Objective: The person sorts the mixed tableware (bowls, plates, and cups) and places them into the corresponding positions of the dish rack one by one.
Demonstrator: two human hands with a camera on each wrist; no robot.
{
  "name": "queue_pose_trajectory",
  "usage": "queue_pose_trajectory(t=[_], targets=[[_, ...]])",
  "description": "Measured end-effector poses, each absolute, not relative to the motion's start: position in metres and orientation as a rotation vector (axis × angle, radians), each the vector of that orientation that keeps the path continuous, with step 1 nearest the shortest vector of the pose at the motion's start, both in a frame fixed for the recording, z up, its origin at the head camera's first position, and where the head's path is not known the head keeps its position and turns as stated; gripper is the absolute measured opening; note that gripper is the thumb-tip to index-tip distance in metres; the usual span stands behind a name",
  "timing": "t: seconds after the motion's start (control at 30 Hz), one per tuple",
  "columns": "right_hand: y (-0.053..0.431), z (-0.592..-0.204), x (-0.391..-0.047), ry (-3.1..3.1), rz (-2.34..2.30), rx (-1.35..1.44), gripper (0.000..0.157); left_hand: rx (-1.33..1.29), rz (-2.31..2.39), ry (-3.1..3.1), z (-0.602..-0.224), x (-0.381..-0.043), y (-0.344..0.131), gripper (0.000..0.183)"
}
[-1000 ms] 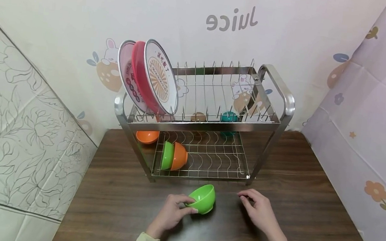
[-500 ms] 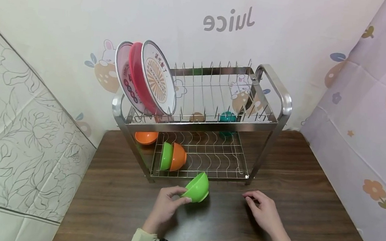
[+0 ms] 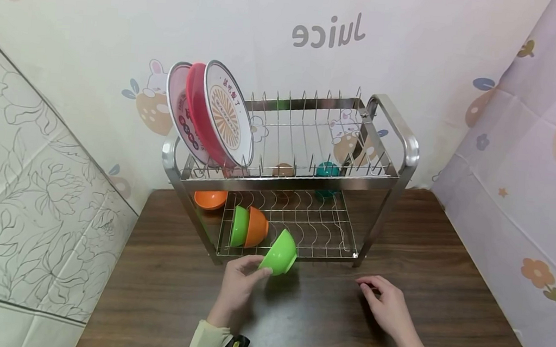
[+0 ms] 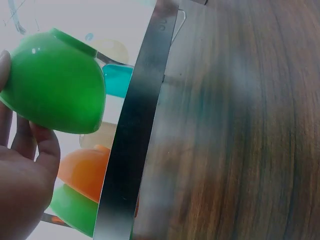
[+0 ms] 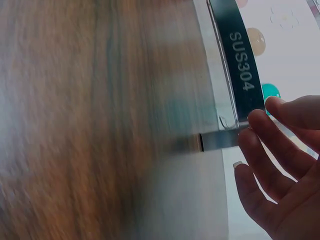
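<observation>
A light green bowl (image 3: 280, 254) is tilted on its side in front of the rack's lower tier. My left hand (image 3: 241, 284) pinches its rim between thumb and fingers; the left wrist view shows the bowl (image 4: 57, 85) held off the table. On the lower tier, a green bowl (image 3: 240, 226) and an orange bowl (image 3: 257, 228) stand on edge, nested together at the left. My right hand (image 3: 387, 304) hovers over the table to the right, fingers loosely curled and holding nothing. In the right wrist view, that hand (image 5: 285, 170) is near the rack's front leg, apparently apart from it.
The two-tier metal dish rack (image 3: 287, 181) stands against the patterned wall covering. Upright plates (image 3: 228, 115) fill its upper left slots. Behind the rack sit an orange bowl (image 3: 210, 199), a teal bowl (image 3: 328, 170) and a tan one (image 3: 284, 169). Dark wood table (image 3: 315, 329) lies in front.
My left hand has lifted the green bowl from near the table, moving it forward and slightly left toward the lower tier, and tilting it more upright. The right hand has drifted slightly right.
</observation>
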State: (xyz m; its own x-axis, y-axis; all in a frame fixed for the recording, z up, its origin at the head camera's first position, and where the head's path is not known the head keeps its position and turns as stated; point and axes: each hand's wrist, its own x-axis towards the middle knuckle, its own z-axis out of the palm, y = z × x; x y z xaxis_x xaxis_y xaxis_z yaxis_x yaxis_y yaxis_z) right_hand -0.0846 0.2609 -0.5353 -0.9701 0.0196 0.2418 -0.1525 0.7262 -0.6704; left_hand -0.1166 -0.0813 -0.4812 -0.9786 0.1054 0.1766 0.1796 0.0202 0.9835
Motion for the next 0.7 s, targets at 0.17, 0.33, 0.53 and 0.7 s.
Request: queue_pose_trajectory(t=[0.17,0.33,0.53,0.7], targets=[[0.270,-0.533,-0.085,-2.702,1.049,0.078,0.011,-0.217,-2.170,-2.200,-0.480,-0.119,-0.080,0.020],[0.276,-0.533,-0.087,-2.686,1.034,0.068,0.011,-0.186,-2.197,-2.171,-0.481,-0.123,-0.078,0.019],[0.279,-0.535,-0.087,-2.681,1.037,0.065,0.011,-0.024,-2.165,-2.112,-0.498,-0.136,-0.075,0.021],[0.279,-0.536,-0.087,-2.680,1.029,0.064,0.012,0.118,-2.180,-2.027,-0.509,-0.144,-0.069,0.027]])
